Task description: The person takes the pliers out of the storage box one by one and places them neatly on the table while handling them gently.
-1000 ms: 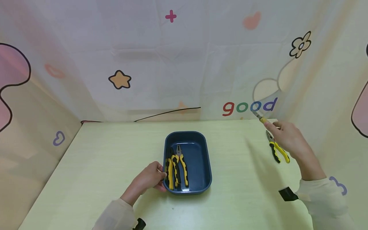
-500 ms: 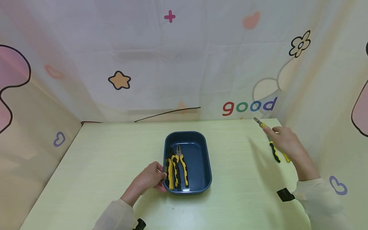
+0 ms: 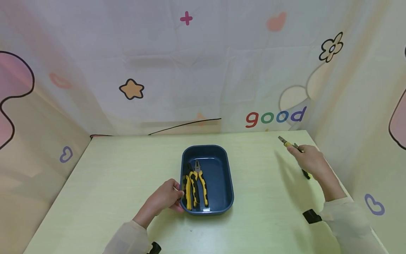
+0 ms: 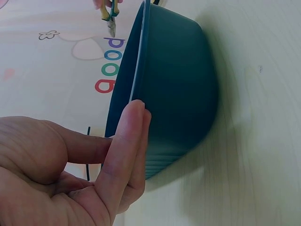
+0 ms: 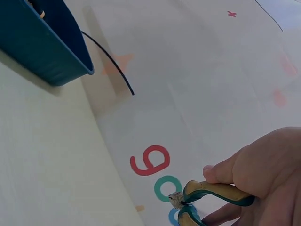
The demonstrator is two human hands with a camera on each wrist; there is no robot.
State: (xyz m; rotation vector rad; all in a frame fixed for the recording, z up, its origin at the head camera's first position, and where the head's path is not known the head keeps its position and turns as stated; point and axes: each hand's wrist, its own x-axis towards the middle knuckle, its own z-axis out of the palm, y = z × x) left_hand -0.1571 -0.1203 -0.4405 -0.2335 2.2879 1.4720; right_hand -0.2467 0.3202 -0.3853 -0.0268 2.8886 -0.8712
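My left hand point(image 3: 166, 194) pinches the left wall of a deep blue plastic box point(image 3: 223, 208), thumb inside the rim and fingers outside in the left wrist view. Inside, along its left side, lie pliers point(image 3: 194, 183) with yellow and black handles, overlapping so that their number is hard to tell. Off to the right, my right hand point(image 3: 312, 160) holds another pair of pliers point(image 5: 214, 190) by the handles, metal nose pointing away to the far left. Beneath that hand, a further pair of pliers point(image 3: 306, 174) lies on the table, mostly hidden.
The pale table point(image 3: 111, 183) meets a printed cloth backdrop point(image 3: 177, 88) at its far edge, with more cloth at both sides. A wide stretch of tabletop separates the box from my right hand.
My right hand, with its pliers, has come lower and nearer, now covering most of the pliers on the table. My left hand and the box stay put.
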